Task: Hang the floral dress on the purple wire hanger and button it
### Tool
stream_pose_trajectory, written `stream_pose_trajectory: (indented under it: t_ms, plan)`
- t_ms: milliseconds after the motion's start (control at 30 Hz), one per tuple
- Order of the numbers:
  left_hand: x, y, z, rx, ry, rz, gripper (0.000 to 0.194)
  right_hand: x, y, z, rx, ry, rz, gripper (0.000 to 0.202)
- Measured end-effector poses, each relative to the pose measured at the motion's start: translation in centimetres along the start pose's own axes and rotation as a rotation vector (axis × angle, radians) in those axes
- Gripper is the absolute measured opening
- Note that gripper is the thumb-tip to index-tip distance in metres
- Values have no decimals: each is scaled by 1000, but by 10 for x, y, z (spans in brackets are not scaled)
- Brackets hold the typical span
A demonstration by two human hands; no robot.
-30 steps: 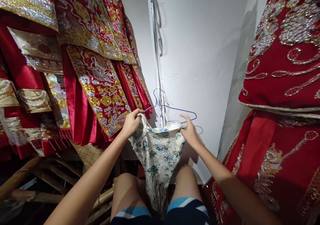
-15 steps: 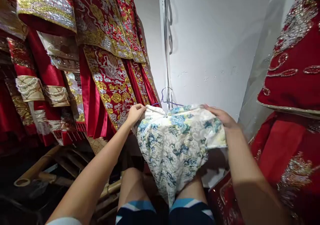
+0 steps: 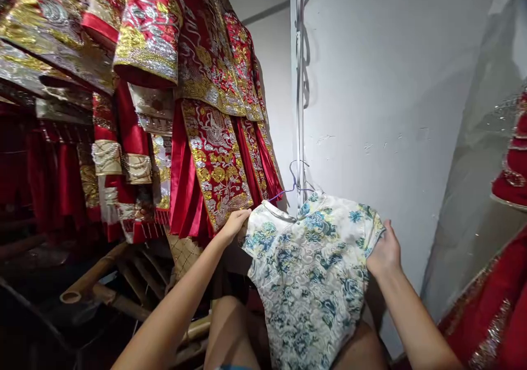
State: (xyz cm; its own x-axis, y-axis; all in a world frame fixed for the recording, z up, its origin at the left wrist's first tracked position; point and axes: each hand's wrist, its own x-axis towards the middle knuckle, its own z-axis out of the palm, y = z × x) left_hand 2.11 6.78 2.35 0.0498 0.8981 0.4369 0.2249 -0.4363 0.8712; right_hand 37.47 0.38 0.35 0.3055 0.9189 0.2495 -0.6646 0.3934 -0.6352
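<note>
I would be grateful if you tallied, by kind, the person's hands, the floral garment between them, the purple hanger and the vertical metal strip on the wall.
Hands: 2, the left hand and the right hand
Floral garment: 1
Purple hanger: 1
Vertical metal strip: 1
Total: 5

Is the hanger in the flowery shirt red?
No, the hanger poking out of the flowery shirt's neck is bluish-purple.
</note>
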Motion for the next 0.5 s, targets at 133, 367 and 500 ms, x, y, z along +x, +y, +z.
stream_pose_trajectory:
  t_ms: [133,367,500]
  plan:
    - [-12,-6,0,-71,91,20,52,9,-21,11,97,24,43,18]
    - [-3,1,6,-107,221,106,31,12,-33,92,51,-153,-73,33]
    - [-7,-13,9,-134,326,76,24,-58,-17,111,-242,-671,-25,40]
